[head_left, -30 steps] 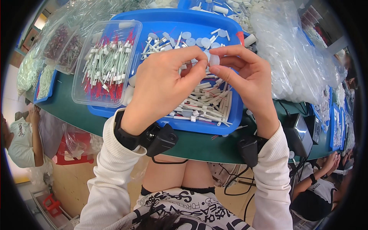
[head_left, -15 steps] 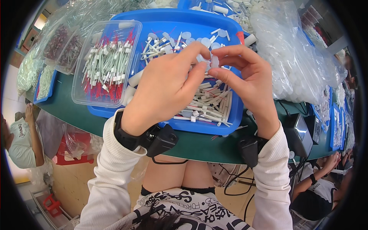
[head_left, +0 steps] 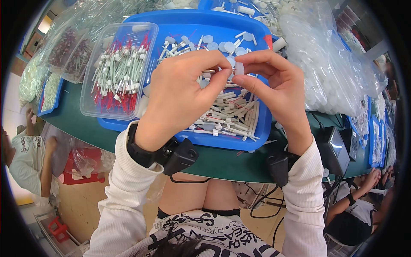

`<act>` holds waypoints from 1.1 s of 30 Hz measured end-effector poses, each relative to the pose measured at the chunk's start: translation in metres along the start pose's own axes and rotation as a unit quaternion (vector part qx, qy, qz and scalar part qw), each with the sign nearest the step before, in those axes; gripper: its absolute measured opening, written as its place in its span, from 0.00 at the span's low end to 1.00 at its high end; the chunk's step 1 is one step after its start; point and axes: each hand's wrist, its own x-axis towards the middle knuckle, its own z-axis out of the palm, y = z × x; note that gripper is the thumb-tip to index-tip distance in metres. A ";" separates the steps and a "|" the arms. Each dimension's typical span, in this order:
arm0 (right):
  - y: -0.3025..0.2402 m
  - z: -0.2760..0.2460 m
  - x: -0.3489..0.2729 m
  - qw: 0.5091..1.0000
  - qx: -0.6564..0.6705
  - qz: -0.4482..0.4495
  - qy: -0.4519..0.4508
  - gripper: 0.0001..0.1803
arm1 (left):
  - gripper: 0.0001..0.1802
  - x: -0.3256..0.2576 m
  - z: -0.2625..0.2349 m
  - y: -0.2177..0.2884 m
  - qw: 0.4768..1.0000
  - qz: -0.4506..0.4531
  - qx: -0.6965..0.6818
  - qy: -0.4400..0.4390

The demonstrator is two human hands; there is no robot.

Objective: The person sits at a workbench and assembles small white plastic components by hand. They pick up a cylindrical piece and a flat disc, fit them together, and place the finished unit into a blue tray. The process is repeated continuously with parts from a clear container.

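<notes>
Over the blue tray (head_left: 192, 25), we pinch a translucent white disc (head_left: 239, 68) in our right hand (head_left: 279, 81); our left hand (head_left: 184, 90) pinches a thin piece (head_left: 233, 69), mostly hidden, just beside it. We do best lining both up squarely, gripping lightly.

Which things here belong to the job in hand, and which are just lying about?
Seemingly the job:
translucent white piece, pinched by the right hand
blue tray with discs and white tubes
clear box, likely

Apparently lying about:
silver-and-black device
red plastic item
</notes>
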 end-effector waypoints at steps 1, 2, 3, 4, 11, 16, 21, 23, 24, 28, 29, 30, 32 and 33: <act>0.000 0.000 0.000 1.000 -0.001 -0.001 0.002 0.14 | 0.05 0.000 0.000 0.000 1.000 -0.002 0.000 0.000; -0.001 0.000 0.000 1.000 -0.014 -0.009 0.003 0.14 | 0.05 0.000 0.000 0.001 1.000 -0.005 -0.011 -0.003; -0.001 0.000 0.000 0.999 -0.026 -0.018 0.004 0.14 | 0.05 0.000 0.000 0.003 1.000 -0.007 -0.023 -0.006; -0.001 -0.001 0.000 0.999 -0.038 -0.026 0.005 0.14 | 0.05 0.000 0.000 0.004 0.999 -0.010 -0.034 -0.009; 0.000 -0.003 0.001 0.998 -0.042 -0.041 0.008 0.14 | 0.05 -0.001 -0.001 0.006 0.988 -0.082 -0.129 -0.011; -0.002 0.000 0.001 1.000 0.004 -0.018 -0.001 0.14 | 0.05 -0.001 0.001 0.005 0.983 -0.089 -0.159 -0.024; 0.002 0.002 0.000 1.000 0.026 -0.006 0.005 0.14 | 0.06 -0.001 0.004 -0.001 0.997 -0.018 -0.075 -0.012; 0.003 0.002 0.000 1.000 0.024 -0.001 0.002 0.14 | 0.10 -0.001 0.002 -0.002 0.998 0.000 -0.052 -0.037; 0.003 0.001 0.000 1.000 0.018 -0.003 0.002 0.14 | 0.11 -0.001 0.002 -0.002 0.997 0.004 -0.055 -0.047; 0.001 -0.003 0.002 1.000 0.005 -0.001 0.011 0.14 | 0.17 -0.004 0.013 -0.001 0.997 0.044 -0.046 0.032; 0.002 -0.003 0.001 1.000 0.012 0.003 0.012 0.13 | 0.16 -0.003 0.011 -0.001 0.999 0.024 -0.042 0.024; 0.002 -0.003 0.001 1.000 0.019 0.007 0.013 0.13 | 0.14 -0.001 0.007 0.000 0.999 0.005 -0.039 0.017; 0.002 -0.003 0.001 1.000 0.021 0.007 0.011 0.13 | 0.11 0.000 0.001 -0.001 0.999 -0.033 -0.024 -0.004; 0.001 -0.004 0.001 1.000 0.014 0.005 0.009 0.13 | 0.10 0.000 -0.001 -0.003 0.998 -0.050 -0.016 -0.017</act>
